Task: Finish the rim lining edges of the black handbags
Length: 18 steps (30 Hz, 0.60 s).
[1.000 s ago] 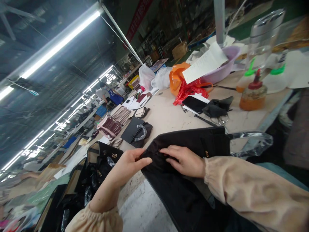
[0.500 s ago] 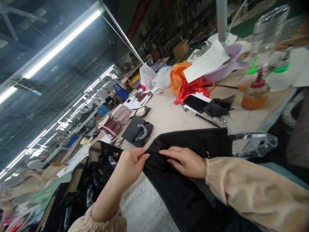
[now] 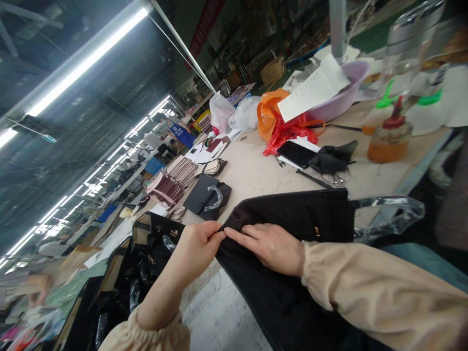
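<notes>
A black handbag [image 3: 292, 214] lies on its side at the near edge of the worktable [image 3: 252, 170], its handle wrapped in clear plastic [image 3: 395, 214] at the right. My left hand [image 3: 195, 246] pinches the bag's left corner between thumb and fingers. My right hand [image 3: 270, 246] lies flat on the bag beside it, fingers stretched out and pressing the black material, fingertips almost touching my left thumb. Both arms wear beige sleeves.
Behind the bag lie a black phone [image 3: 295, 153], scissors [image 3: 334, 179], black cloth, red and orange plastic bags [image 3: 281, 129], a lilac basin [image 3: 340, 100] with paper, and a glue bottle [image 3: 389, 139]. Stacked leather pieces [image 3: 175, 180] and more black bags [image 3: 146, 263] sit left. A person stands far back.
My right hand slid left along the bag until its fingertips met my left hand, which closed into a pinch on the bag's corner.
</notes>
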Motion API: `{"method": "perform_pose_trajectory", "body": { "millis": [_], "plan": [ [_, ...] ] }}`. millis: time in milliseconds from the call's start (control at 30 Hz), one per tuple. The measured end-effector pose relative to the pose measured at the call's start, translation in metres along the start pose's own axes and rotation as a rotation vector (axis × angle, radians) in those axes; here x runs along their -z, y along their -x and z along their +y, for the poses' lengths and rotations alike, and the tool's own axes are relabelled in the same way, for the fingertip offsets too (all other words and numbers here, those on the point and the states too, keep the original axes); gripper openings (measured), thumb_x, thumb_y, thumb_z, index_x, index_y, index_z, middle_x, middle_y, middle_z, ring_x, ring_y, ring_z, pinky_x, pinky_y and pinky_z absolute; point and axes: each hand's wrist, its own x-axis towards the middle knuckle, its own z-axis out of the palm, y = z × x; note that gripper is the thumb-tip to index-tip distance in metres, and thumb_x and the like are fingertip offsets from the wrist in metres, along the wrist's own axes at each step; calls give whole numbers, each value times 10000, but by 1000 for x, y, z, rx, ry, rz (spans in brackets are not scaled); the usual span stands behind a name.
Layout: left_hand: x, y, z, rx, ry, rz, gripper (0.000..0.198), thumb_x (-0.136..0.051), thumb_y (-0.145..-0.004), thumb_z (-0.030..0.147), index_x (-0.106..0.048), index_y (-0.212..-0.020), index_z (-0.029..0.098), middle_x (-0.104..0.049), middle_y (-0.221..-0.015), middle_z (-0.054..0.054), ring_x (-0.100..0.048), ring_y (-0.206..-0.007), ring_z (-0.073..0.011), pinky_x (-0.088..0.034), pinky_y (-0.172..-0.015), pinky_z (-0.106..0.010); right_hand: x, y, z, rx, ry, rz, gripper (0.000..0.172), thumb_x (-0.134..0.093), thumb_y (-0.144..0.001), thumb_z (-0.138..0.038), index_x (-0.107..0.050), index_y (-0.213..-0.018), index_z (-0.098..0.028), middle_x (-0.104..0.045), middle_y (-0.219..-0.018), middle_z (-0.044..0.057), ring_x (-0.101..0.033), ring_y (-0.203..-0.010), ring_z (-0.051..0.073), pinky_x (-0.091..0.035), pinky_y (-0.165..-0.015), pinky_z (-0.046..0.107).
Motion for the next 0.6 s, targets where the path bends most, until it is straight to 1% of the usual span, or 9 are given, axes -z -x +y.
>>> {"method": "perform_pose_trajectory", "body": {
  "millis": [100,167,267,333,433,533,600],
  "plan": [
    [-1,-1,-1,-27,-22,0,262,-451,-832,292,-532,-624,156,-433,-544,41,-403,-535,-84,-255,-507,-222,2,-2,-6,-40,46,7,707,-424,-835,-108,-96,-1451,-213,-566,-924,50,-532,-762,179,-431,-633,293],
    [-2,-1,-2,-38,-33,13,259,-460,-825,293,-511,-610,156,-405,-532,46,-381,-521,-79,-247,-500,-221,5,-3,-10,-79,61,2,693,-415,-843,-103,-105,-1451,-218,-573,-893,43,-533,-739,180,-430,-614,295],
    [-3,-3,-3,-40,-19,41,282,-479,-813,305,-470,-574,155,-356,-518,52,-348,-508,-74,-241,-491,-216,9,-5,-13,-140,17,1,677,-399,-845,-88,-130,-1447,-245,-584,-897,43,-547,-752,184,-448,-631,301],
    [-3,-5,-4,-29,41,34,277,-482,-811,310,-487,-583,151,-365,-528,49,-355,-517,-77,-252,-489,-211,10,-7,-11,-162,-115,28,681,-411,-830,-79,-166,-1439,-259,-584,-960,47,-562,-816,180,-469,-694,303],
    [-3,-6,-3,3,179,-7,253,-483,-811,318,-564,-650,141,-436,-556,35,-402,-543,-89,-287,-493,-203,7,-7,-3,-128,-448,111,674,-465,-789,-72,-277,-1404,-274,-559,-1064,40,-568,-898,149,-476,-799,282],
    [-3,-4,-3,25,292,-8,233,-513,-791,326,-623,-714,135,-514,-580,18,-447,-560,-103,-319,-491,-199,1,-5,3,-62,-759,210,627,-476,-761,-38,-395,-1342,-261,-541,-1092,35,-584,-841,102,-489,-802,249],
    [-3,-2,-3,36,332,1,227,-529,-778,328,-639,-732,135,-550,-597,10,-468,-566,-109,-332,-488,-198,-2,-2,4,-55,-872,280,589,-456,-760,-20,-445,-1306,-239,-550,-1075,41,-594,-805,89,-502,-780,244]
  ]
}}
